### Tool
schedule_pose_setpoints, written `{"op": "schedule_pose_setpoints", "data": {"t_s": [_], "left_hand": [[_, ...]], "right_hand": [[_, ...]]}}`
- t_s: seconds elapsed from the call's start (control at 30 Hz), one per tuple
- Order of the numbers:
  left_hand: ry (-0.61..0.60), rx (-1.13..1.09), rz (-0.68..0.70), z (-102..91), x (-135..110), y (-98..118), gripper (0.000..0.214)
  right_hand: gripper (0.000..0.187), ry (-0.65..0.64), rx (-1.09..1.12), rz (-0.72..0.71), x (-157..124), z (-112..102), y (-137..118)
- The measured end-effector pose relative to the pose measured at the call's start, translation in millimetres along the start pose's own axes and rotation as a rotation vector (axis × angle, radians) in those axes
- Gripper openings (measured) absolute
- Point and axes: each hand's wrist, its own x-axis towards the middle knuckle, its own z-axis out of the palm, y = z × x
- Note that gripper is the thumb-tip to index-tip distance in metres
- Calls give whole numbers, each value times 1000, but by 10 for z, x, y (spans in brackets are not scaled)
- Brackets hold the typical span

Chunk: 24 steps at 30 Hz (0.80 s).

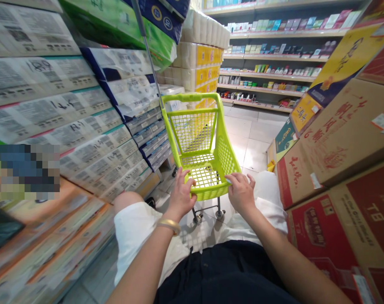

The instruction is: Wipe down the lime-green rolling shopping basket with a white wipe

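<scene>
The left hand (179, 195) and right hand (241, 193) both hold a closed grip on the near rim of a lime-green plastic shopping cart (207, 191). It stands at lower centre on a tiled floor (252, 139), between stacked toilet-paper packs (198, 63) and cardboard cartons (337, 143).

The small cart (198, 143) is bright lime green, its sides and base patterned with a square mesh. Stacked rolls of toilet paper (198, 67) are white with yellow labels. On the left, the packs (52, 97) are white with grey print and teal and red stripes, and beyond them are packs (128, 71) in blue and white. On the right, the cardboard boxes (344, 139) are tan with red lettering. The floor tiles (252, 143) are pale cream, the shorts (138, 236) white, and the bangle (168, 226) gold.
</scene>
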Motion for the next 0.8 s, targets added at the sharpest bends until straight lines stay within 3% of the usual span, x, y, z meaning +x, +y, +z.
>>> {"op": "schedule_pose_setpoints", "data": {"t_s": [0.1,0.3,0.4,0.63,0.7,0.8], "left_hand": [[19,6,-4,18,0,15,31],[22,6,22,29,-11,-18,32],[17,5,25,14,-16,-29,31],[5,1,18,25,-10,11,29],[6,3,19,43,-4,19,28],[14,8,14,59,2,22,29]], "right_hand": [[37,-29,30,-6,-37,54,-268],[41,-136,137,-148,-121,147,-861],[40,-150,142,-168,-113,124,-805],[39,-65,55,-56,-58,20,-230],[39,-56,34,-6,-43,14,-215],[38,-72,29,22,-48,41,-397]]}}
